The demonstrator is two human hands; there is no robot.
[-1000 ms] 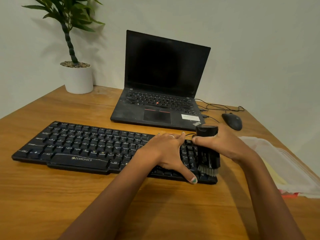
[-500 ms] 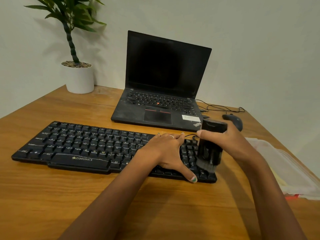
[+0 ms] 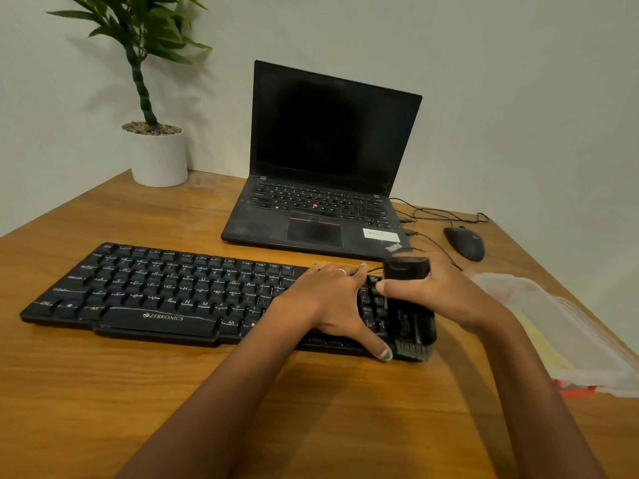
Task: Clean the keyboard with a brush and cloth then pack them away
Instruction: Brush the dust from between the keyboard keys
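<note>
From the head view, a black keyboard (image 3: 179, 295) is seen lying along the table's (image 3: 103, 392) near edge. Its right end is pressed by the left hand (image 3: 332, 302), fingers spread flat. A black brush (image 3: 409, 305) is gripped upright by the right hand (image 3: 446, 292), bristles down on the keyboard's right end. A clear plastic pouch (image 3: 567, 333) is seen at the table's right edge.

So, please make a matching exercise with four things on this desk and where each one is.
Things:
1. brush
2. potted plant
3. computer mouse
4. plastic pouch

Places:
A. far left corner of the desk
B. right of the laptop, cable attached
C. in the right hand, bristles on the right end of the keyboard
D. flat near the right desk edge

Pairs: 1-C, 2-A, 3-B, 4-D
</note>
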